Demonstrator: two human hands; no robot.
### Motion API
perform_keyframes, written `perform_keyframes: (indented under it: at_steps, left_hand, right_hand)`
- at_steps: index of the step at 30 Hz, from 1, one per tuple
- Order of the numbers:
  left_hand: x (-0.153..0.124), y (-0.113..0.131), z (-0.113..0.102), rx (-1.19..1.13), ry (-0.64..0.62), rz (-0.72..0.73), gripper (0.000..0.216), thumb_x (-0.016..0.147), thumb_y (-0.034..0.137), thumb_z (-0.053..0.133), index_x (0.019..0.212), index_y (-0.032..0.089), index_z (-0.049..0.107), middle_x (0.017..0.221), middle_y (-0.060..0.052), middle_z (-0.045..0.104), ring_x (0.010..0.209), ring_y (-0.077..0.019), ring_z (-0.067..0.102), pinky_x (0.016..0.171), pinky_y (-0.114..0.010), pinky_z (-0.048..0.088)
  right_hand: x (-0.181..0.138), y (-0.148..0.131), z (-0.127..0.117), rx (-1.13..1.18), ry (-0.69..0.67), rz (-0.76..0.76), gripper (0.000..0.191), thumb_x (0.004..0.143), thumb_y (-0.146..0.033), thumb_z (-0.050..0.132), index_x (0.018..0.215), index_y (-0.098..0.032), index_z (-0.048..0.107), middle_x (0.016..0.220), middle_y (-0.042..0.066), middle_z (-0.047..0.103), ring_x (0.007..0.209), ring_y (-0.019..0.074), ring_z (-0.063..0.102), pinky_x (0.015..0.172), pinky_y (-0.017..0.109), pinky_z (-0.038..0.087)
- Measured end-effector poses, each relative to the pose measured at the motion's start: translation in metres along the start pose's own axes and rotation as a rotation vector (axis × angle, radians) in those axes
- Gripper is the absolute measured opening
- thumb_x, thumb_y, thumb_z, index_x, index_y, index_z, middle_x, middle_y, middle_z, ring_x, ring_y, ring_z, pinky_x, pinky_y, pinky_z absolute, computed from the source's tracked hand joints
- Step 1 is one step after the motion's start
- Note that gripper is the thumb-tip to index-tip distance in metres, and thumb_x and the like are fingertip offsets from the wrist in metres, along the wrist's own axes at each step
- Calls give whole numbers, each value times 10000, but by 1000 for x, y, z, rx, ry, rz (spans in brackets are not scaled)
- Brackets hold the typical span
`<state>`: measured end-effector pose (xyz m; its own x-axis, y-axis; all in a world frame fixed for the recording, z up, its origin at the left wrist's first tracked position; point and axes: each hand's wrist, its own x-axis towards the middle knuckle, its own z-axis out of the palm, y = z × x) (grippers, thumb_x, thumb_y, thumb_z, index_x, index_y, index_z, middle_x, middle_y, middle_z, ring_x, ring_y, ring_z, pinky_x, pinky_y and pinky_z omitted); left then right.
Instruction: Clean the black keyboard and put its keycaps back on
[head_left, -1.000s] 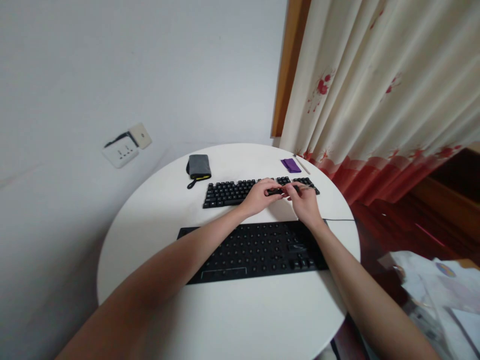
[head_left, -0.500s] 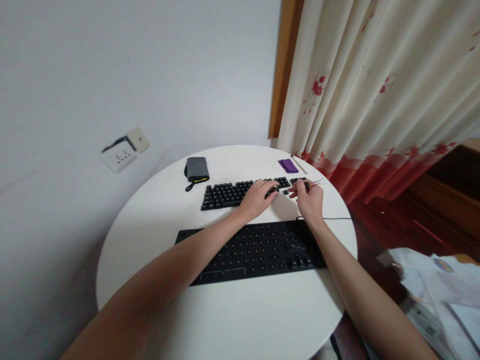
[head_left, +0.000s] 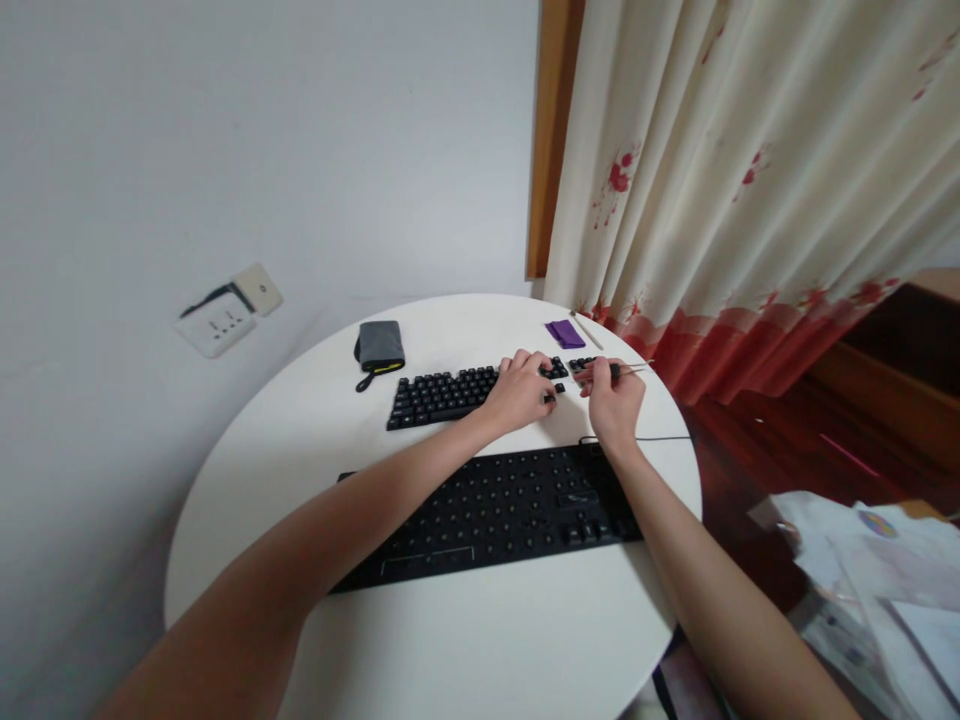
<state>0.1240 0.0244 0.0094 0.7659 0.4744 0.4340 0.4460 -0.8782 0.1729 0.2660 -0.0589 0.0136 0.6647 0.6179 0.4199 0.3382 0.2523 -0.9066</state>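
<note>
On the round white table lies a black keyboard [head_left: 510, 505] whose keycaps are mostly off, with bare switches showing. Beyond it, loose black keycaps [head_left: 435, 398] are laid out in keyboard order. My left hand [head_left: 517, 395] rests over the right part of these rows, fingers bent, thumb and fingertip closed at a small black keycap [head_left: 550, 398]. To its right, my right hand [head_left: 616, 400] is closed around a wire keycap puller [head_left: 616, 370] with a dark middle, its thin wires sticking out to the right. Another group of keycaps [head_left: 579, 364] lies just beyond that hand.
A grey pouch [head_left: 381, 346] with a loop sits at the back left. A purple cloth [head_left: 565, 334] and a thin brush-like stick [head_left: 586, 330] lie at the back right. The keyboard cable [head_left: 660, 438] runs off the right edge, near the curtain [head_left: 675, 200].
My left hand has drawn its thumb and fingers in at a keycap near the front of the rows. My right hand still holds the puller. The whole view has shifted slightly.
</note>
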Motion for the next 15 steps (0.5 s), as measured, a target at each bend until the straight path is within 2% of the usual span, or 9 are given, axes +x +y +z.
perform_keyframes:
  at_steps: [5, 11, 15]
  left_hand:
    - [-10, -9, 10, 29, 29, -53, 56, 792, 303, 767, 827, 267, 788, 1293, -50, 551, 1176, -323, 406, 939, -499, 354]
    - [-14, -14, 11, 49, 44, -108, 110, 802, 375, 781, 892, 316, 807, 1302, -36, 546, 1182, -313, 397, 925, -483, 357]
    - [-15, -13, 10, 42, 52, -94, 126, 792, 387, 794, 905, 330, 806, 1300, -31, 539, 1176, -303, 402, 916, -471, 360]
  right_hand:
    - [-1, -1, 1, 25, -5, 14, 329, 945, -464, 506, 784, -192, 598, 666, 61, 712, 486, 161, 582, 547, 294, 480]
    - [-1, 2, 4, 78, 5, -11, 337, 936, -470, 526, 778, -182, 600, 644, 46, 703, 463, 145, 561, 496, 270, 450]
    - [-1, 4, 4, 98, 4, -27, 323, 935, -450, 536, 770, -181, 606, 633, 41, 701, 455, 139, 556, 495, 265, 447]
